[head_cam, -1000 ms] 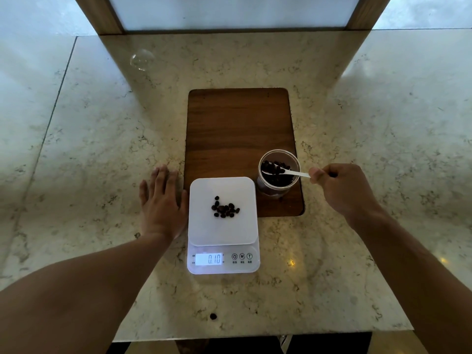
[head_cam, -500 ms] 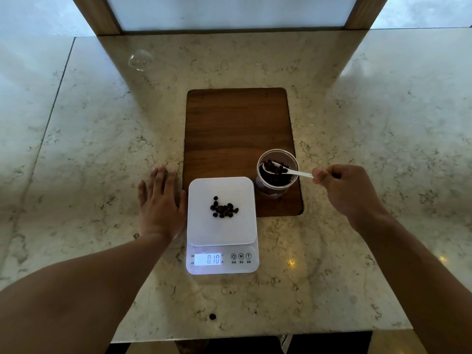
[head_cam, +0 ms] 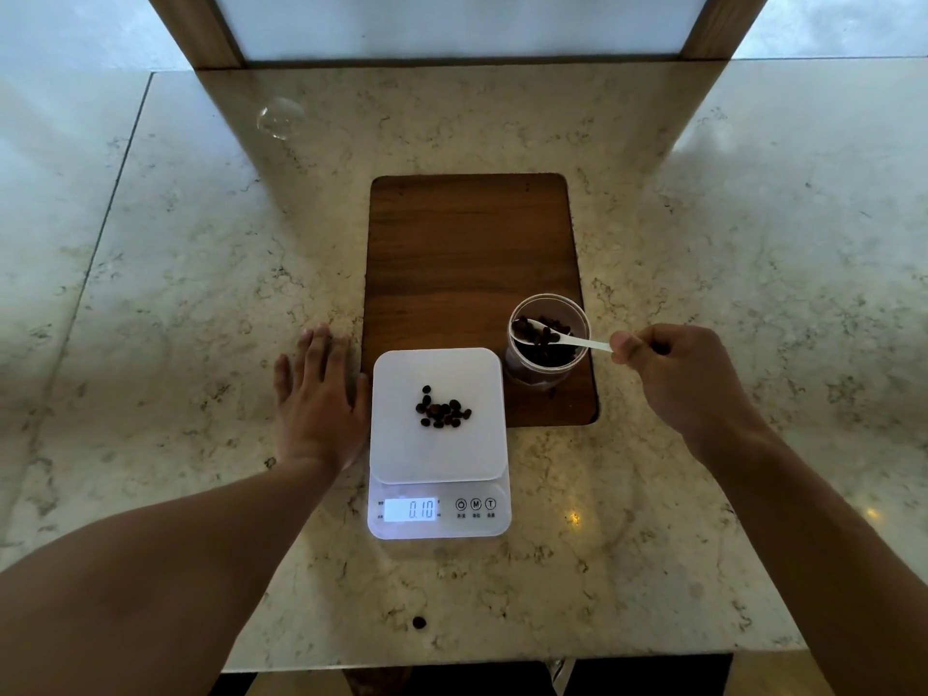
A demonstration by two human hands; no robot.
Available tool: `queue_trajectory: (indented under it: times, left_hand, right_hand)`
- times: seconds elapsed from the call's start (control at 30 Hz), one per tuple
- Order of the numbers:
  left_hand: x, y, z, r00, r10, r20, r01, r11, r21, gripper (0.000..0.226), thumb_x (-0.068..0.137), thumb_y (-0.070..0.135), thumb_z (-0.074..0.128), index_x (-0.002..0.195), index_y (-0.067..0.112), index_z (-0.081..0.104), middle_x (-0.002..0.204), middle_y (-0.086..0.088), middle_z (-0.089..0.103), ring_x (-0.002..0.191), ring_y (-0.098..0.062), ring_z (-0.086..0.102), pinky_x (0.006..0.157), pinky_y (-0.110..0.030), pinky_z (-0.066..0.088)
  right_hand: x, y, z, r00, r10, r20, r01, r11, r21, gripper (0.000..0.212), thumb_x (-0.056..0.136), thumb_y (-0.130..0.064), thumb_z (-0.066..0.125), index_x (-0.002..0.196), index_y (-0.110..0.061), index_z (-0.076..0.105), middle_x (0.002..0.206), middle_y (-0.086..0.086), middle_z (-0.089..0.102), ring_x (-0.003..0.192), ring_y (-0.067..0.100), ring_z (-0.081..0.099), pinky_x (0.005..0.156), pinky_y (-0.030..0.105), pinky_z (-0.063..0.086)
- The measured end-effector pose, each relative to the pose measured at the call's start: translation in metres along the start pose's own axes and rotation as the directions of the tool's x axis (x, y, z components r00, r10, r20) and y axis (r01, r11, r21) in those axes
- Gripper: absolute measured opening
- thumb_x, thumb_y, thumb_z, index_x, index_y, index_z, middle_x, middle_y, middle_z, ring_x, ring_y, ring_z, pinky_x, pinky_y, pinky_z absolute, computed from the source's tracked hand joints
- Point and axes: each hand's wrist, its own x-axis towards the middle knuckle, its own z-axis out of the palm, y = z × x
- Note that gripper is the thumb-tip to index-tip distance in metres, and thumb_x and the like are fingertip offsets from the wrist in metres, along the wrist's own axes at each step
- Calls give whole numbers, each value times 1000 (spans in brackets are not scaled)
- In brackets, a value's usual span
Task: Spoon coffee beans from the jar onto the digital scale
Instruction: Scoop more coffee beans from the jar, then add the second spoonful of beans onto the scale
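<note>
A white digital scale [head_cam: 401, 444] stands on the marble counter, its display reading 0.10, with a small pile of coffee beans [head_cam: 442, 410] on its platform. Just right of it, a clear jar [head_cam: 577, 313] of beans stands on the near right corner of a wooden board [head_cam: 467, 253]. My right hand [head_cam: 678, 379] pinches the handle of a white spoon [head_cam: 582, 341], whose bowl holds a few beans at the jar's mouth. My left hand [head_cam: 319, 399] lies flat on the counter, fingers spread, touching the scale's left side.
One loose bean [head_cam: 419, 622] lies on the counter near the front edge. A clear round lid or glass object [head_cam: 280, 117] sits at the far left. A wooden-framed panel [head_cam: 467, 22] rises behind the counter.
The spoon has lifted from among the beans to the jar's mouth with a few beans in its bowl. My left hand and the scale have not moved.
</note>
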Motion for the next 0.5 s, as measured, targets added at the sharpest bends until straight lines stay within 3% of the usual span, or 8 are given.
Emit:
queue_trajectory:
  times: [0.13,0.2,0.33,0.43,0.5]
  left_hand:
    - [-1,1,-2,1000,3,-1,-3,1000,-3,64,96,49,23,151,16,29,163,-9,21,152,-21,5,122,-46,0]
    - [-1,2,-3,1000,-1,0,1,1000,-3,65,96,50,22,151,16,29,163,-9,20,152,-21,5,122,-46,0]
    - [-1,4,-5,1000,0,1,0,1000,-3,66,95,49,21,151,15,30,163,-9,20,152,-22,5,122,-46,0]
    - [-1,4,-6,1000,-4,6,4,1000,-10,65,95,49,22,151,16,30,163,-9,20,152,-22,4,122,-46,0]
    - [-2,4,-6,1000,-6,4,6,1000,-10,65,96,49,23,151,16,30,163,-9,20,152,-22,4,122,-46,0]
  right_hand:
    - [-4,-7,1,999,-25,26,25,1000,18,29,92,-35,65,71,-16,72,39,-8,39,32,6,30,39,24,28]
    - [-7,-11,4,998,-44,34,43,999,31,29,92,-35,65,70,-18,72,38,-8,40,30,6,31,35,16,27]
    - [-16,-16,12,997,-55,62,53,998,35,30,93,-35,63,72,-15,71,35,-12,44,29,4,38,38,15,27]
    - [-24,-16,22,995,-63,79,62,998,23,28,92,-37,64,71,-20,72,50,-6,60,43,4,49,45,17,35]
    - [-29,-15,30,995,-59,82,59,998,9,28,92,-38,64,69,-22,71,62,4,66,55,13,55,50,21,40]
